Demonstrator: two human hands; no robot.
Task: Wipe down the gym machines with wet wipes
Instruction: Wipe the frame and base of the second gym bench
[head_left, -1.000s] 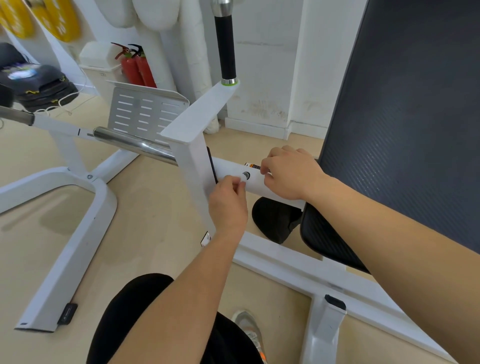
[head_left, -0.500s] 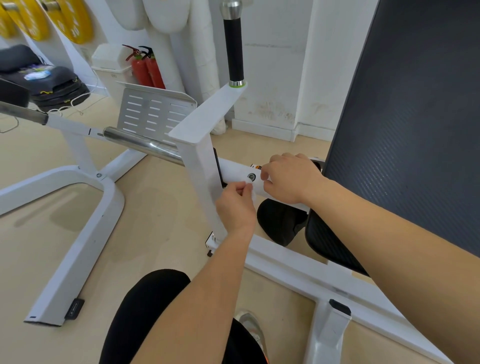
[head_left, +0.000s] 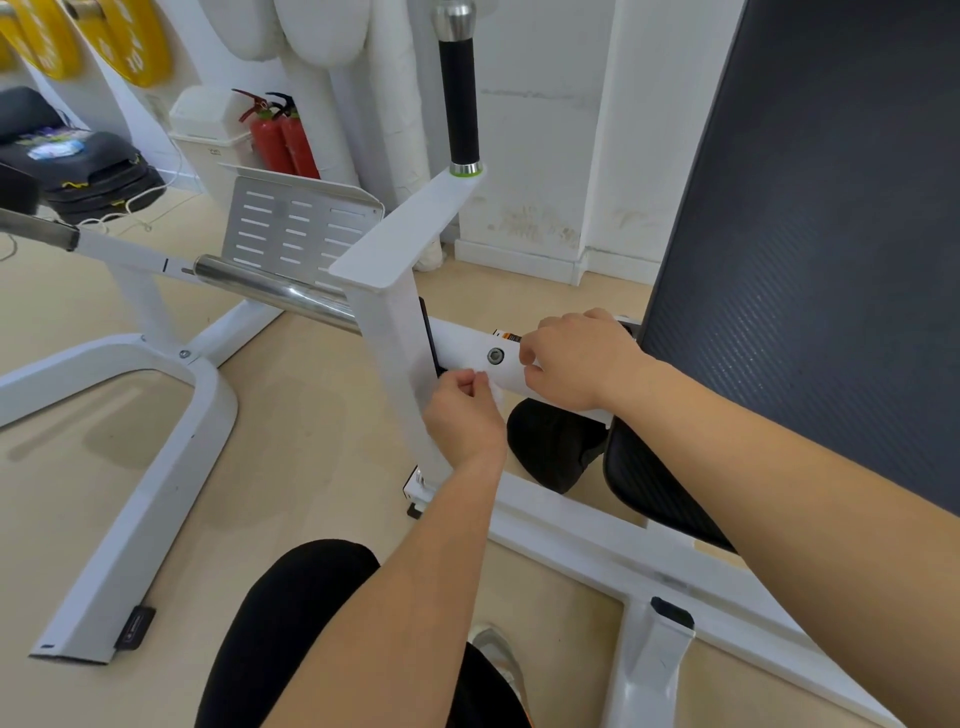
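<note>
— What is changed from a second ago?

— Very little. The left hand (head_left: 465, 415) is drawn a short way down and to the left, away from the bolt (head_left: 495, 356) it was beside. It is now seen just under the cross tube (head_left: 462, 345), close against the upright post (head_left: 389, 353). The right hand (head_left: 576, 358) is kept where it was, on top of the tube just right of the bolt.

— How are the grips described?

— The left grip is closed narrow, thumb against forefinger, and a white fold of wet wipe (head_left: 494, 387) is pinched in it. The right grip is curled over the tube, with thumb and forefinger brought together below the warning label (head_left: 506, 335). White cloth on white paint is hard to read, so it can only be supposed that the wipe's other end is held there.

— Where is the wipe placed?

— It is laid against the lower front of the tube, between the two hands and touching the paint.

— What is meant for the task?

— A short stroke is judged to be under way, with the wipe pulled round the tube below the bolt. Only this small stretch is being covered. The post and the black back pad (head_left: 805, 260) are untouched at this moment, so much of the machine is judged to remain.
</note>
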